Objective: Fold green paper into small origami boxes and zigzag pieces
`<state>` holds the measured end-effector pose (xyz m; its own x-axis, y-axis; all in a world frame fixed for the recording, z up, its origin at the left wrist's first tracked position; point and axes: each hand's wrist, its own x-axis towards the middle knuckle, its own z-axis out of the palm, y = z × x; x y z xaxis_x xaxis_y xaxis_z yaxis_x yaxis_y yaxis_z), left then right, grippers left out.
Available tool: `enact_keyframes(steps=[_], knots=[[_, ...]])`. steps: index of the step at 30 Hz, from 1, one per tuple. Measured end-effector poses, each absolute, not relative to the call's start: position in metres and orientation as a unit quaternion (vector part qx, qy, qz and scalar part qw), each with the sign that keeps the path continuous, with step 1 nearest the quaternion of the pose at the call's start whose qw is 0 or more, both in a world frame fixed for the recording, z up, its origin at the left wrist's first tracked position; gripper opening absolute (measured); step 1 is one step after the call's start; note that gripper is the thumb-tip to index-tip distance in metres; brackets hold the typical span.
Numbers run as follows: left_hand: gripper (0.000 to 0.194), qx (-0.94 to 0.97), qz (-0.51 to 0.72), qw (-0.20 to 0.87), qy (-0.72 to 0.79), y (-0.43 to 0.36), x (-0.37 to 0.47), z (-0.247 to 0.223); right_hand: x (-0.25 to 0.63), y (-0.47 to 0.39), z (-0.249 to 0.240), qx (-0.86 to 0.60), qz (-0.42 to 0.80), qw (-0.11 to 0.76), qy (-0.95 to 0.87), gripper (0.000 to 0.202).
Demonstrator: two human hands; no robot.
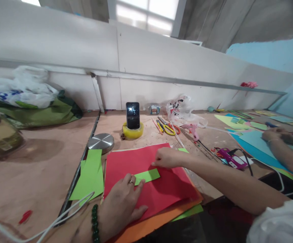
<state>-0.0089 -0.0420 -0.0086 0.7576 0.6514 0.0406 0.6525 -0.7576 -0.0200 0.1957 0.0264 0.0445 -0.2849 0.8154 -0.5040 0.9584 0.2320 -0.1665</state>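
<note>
A red sheet of paper (126,160) lies in front of me on top of other sheets, with an orange sheet (146,229) showing along the near edge. On the red sheet rests a narrow light-green paper strip (150,175). My left hand (124,199), with a ring and a green bead bracelet, lies over the strip's left end, fingers spread and fingertips touching it. Just above the strip's right half, my right hand (168,157) is curled closed against the red sheet, apart from the strip. Whatever its fingers may hold is hidden.
Green paper pieces (92,175) and a round metal lid (101,142) lie left. Behind stand a phone (132,116) on yellow tape (133,132), scissors (168,128) and a pink glue gun (192,131). At right are a purple device (234,160) and another person's hand (274,136).
</note>
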Motion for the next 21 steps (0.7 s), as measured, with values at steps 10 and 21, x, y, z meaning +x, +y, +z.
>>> enact_keyframes(steps=[10,21], knots=[[0.036,-0.931,0.001,0.01,-0.366,-0.044,-0.008,-0.005,0.139,0.032,0.034,0.495,-0.273,0.199,0.8,0.037],[0.055,-0.938,-0.031,0.033,-0.344,-0.041,-0.014,-0.021,0.183,0.028,0.038,0.566,-0.231,0.213,0.762,0.043]])
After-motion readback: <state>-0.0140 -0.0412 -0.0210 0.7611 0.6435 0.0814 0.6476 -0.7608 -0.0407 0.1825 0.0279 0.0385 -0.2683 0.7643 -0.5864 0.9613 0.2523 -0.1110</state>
